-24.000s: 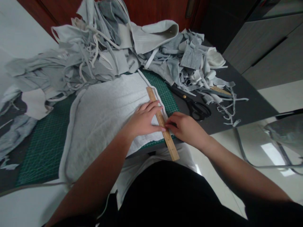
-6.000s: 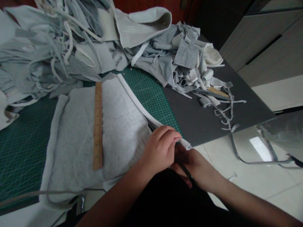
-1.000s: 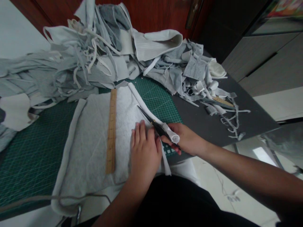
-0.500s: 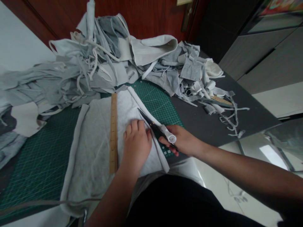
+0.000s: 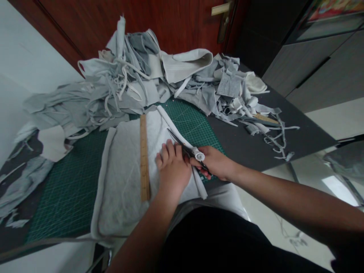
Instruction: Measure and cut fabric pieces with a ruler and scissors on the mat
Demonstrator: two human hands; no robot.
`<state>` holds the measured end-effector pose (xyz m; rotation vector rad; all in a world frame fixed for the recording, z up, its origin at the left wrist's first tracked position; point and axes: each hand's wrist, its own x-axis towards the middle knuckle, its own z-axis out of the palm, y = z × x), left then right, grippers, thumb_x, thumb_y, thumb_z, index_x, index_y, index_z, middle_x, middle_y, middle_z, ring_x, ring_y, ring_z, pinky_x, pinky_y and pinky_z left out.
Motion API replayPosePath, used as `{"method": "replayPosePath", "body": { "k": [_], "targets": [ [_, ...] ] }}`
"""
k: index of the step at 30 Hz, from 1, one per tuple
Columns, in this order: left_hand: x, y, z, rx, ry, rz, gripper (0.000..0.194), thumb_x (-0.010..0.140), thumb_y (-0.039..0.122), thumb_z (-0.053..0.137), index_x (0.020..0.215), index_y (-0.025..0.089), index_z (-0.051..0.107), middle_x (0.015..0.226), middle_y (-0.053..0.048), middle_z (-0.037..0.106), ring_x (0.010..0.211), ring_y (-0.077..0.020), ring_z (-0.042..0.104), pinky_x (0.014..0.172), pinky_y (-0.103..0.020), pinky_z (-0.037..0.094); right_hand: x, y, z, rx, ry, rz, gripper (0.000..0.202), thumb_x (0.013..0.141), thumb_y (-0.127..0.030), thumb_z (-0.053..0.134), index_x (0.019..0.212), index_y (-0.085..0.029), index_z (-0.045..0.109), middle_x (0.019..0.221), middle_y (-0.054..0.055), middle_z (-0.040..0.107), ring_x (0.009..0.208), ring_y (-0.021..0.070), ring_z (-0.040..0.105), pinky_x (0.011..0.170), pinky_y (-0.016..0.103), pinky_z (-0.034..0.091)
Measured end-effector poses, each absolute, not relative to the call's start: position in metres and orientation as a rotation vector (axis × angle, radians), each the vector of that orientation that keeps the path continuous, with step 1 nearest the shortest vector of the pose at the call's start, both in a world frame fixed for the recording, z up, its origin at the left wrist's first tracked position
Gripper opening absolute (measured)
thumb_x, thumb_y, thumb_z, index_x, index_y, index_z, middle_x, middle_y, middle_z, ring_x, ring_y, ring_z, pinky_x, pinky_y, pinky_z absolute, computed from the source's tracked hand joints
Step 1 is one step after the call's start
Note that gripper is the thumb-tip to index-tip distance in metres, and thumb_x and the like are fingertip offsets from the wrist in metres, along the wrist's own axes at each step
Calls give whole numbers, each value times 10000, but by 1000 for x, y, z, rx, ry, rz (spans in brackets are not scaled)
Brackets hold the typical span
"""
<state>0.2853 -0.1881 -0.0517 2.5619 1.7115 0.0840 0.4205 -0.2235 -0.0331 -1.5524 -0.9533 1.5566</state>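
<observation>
My left hand [image 5: 174, 168] lies palm down on a light grey piece of fabric [image 5: 122, 170], fingers stretched and slightly spread. In my right hand [image 5: 214, 163] is a pair of dark scissors [image 5: 183, 145], its handle part wrapped in white material. The blades point away and to the left, over the fabric near its right edge; whether they meet the cloth there I cannot tell. A wooden ruler [image 5: 144, 159] rests lengthwise on the fabric, left of my left hand. The fabric has curled edges and lies on a green cutting mat [image 5: 196, 123].
A heap of grey fabric scraps [image 5: 113, 87] spreads along the back of the dark table [image 5: 301, 142]. A ribbed cloth piece [image 5: 182, 68] sits on top of it. Behind stands a reddish door [image 5: 182, 22]; a grey cabinet [image 5: 324, 72] is at the right.
The view has shifted, so the fabric and ruler appear further right. My left hand has slid closer to the scissors and its fingers are more spread. My right hand still grips the scissors.
</observation>
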Motion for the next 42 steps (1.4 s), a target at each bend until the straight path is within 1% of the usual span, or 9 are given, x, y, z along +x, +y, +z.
{"method": "replayPosePath", "body": {
  "k": [5, 11, 13, 17, 22, 26, 33, 38, 42],
  "targets": [
    [277, -179, -46, 2635, 1672, 92, 389, 1036, 311, 416, 1360, 203, 601, 1577, -147, 501, 1385, -389, 496, 1047, -573, 468, 421, -226, -35, -1548, -956, 1538, 147, 724, -154, 546, 600, -207, 490, 479, -72, 453, 356, 71, 412, 296, 177, 339],
    [274, -173, -46, 2684, 1668, 121, 298, 1031, 332, 450, 1250, 244, 632, 1392, -122, 610, 1201, -351, 558, 940, -529, 490, 425, -228, -35, -1560, -966, 1531, 153, 716, -145, 575, 598, -205, 498, 476, -72, 461, 360, 69, 413, 304, 178, 345],
    [274, -174, -47, 2692, 1663, 140, 316, 1036, 331, 436, 1271, 234, 623, 1376, -133, 613, 1186, -345, 559, 941, -519, 484, 427, -226, -31, -1581, -955, 1541, 180, 724, -171, 624, 593, -203, 505, 466, -72, 465, 359, 67, 408, 305, 180, 345],
    [273, -176, -51, 2692, 1645, 171, 390, 1043, 321, 404, 1374, 223, 585, 1508, -153, 541, 1266, -365, 540, 994, -555, 463, 428, -218, -22, -1644, -921, 1552, 259, 751, -256, 687, 571, -203, 508, 431, -64, 468, 343, 67, 397, 294, 180, 319],
    [273, -178, -55, 2678, 1656, 148, 459, 1044, 311, 383, 1460, 208, 549, 1580, -174, 491, 1361, -389, 498, 1040, -593, 441, 428, -205, -24, -1624, -966, 1540, 248, 731, -226, 678, 561, -208, 499, 420, -73, 449, 341, 60, 383, 294, 166, 305],
    [273, -178, -57, 2667, 1649, 198, 444, 1045, 317, 390, 1447, 229, 557, 1597, -159, 477, 1387, -376, 488, 1061, -597, 431, 428, -197, -29, -1602, -984, 1558, 216, 723, -198, 642, 566, -212, 495, 415, -80, 442, 346, 64, 381, 296, 168, 320],
    [272, -177, -62, 2644, 1653, 263, 416, 1049, 308, 387, 1411, 215, 569, 1634, -133, 446, 1512, -353, 379, 1161, -625, 356, 437, -215, -20, -1624, -951, 1584, 234, 734, -245, 713, 620, -208, 512, 444, -82, 462, 350, 67, 395, 303, 178, 337],
    [265, -173, -47, 2650, 1602, 167, 380, 1034, 323, 443, 1369, 215, 586, 1558, -139, 531, 1398, -371, 505, 1092, -593, 451, 470, -258, -8, -1677, -1023, 1606, 295, 790, -350, 689, 635, -216, 478, 459, -64, 480, 370, 77, 442, 340, 176, 355],
    [266, -153, -27, 2689, 1535, 35, 402, 1004, 280, 493, 1390, 208, 579, 1381, -154, 647, 1215, -370, 612, 1010, -562, 504, 494, -288, 2, -1741, -977, 1599, 335, 738, -394, 747, 652, -223, 472, 449, -67, 485, 356, 76, 426, 351, 189, 347]
  ]
}}
